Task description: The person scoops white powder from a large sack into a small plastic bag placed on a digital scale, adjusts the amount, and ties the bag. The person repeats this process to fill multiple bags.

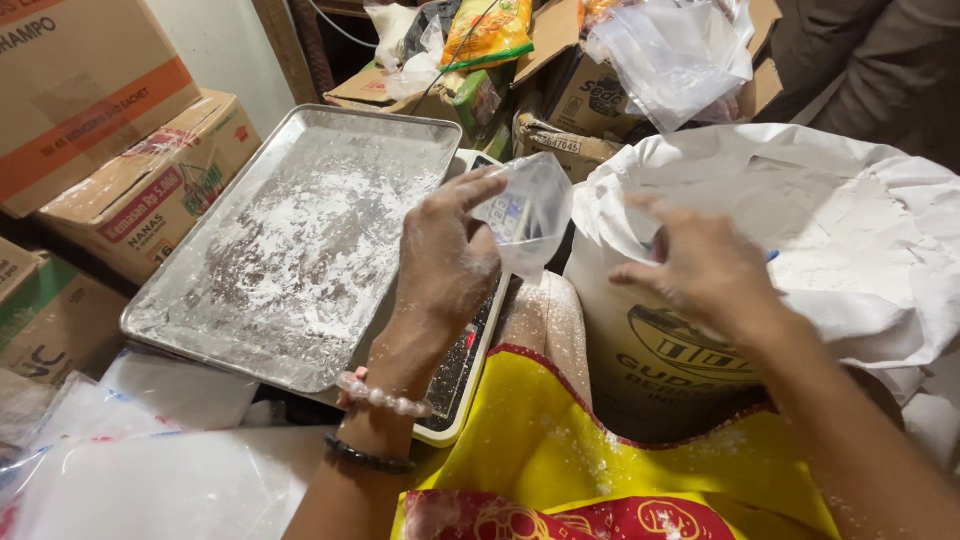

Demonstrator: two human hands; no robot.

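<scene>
Small clear plastic bag sits just above centre, pinched at its edge by the left hand, fingers closed on the film, and the bag hangs empty and crumpled. The hand is dusted white, with a pale bead bracelet and a dark one below it on the wrist. Over at three o'clock from the bag, the right hand hovers with fingers spread apart, holding nothing, right over the rolled-down mouth of the big white flour sack. What lies inside the sack is hidden behind the hand and folds.

At nine o'clock from the bag there's the metal tray, shallow, rectangular, coated with a thin smear of white powder and nothing else. It rests on a digital scale, whose edge peeks out under the left wrist, speckled with powder.

At twelve o'clock, open cardboard boxes hold snack packets and a loose clump of clear plastic bags. More cartons stack at ten o'clock. At six o'clock, a yellow apron with red trim, flecked white.
</scene>
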